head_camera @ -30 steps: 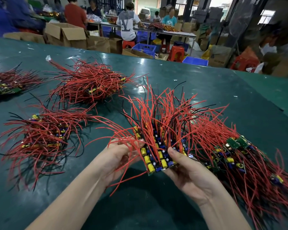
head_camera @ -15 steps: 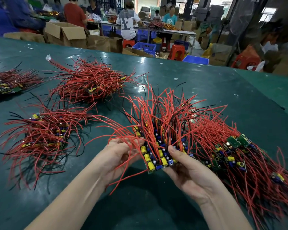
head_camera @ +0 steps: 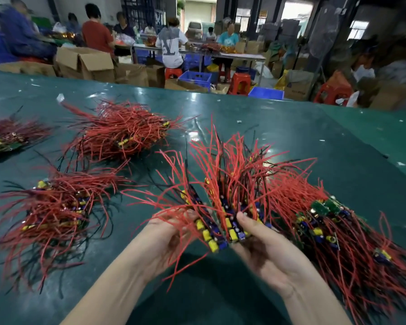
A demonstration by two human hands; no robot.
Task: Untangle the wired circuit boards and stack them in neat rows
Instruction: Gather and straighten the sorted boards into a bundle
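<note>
Between both hands I hold a bundle of circuit boards (head_camera: 217, 233) with yellow and blue parts, their red and black wires fanning up and away. My left hand (head_camera: 164, 240) grips the bundle's left side, fingers curled among red wires. My right hand (head_camera: 265, 245) cups it from the right and below, thumb pressed on the boards' top. A tangled heap of boards and wires (head_camera: 338, 231) lies just right of my right hand on the green table (head_camera: 291, 141).
Stacks of wired boards lie at near left (head_camera: 54, 212), further back (head_camera: 124, 134) and at the far left edge (head_camera: 5, 137). Beyond the table's far edge stand cardboard boxes (head_camera: 87, 64), blue crates, red stools and seated people.
The held bundle has been lifted slightly and tilted, its wires fanning wider; the view has shifted a little down. Both hands keep their grip.
</note>
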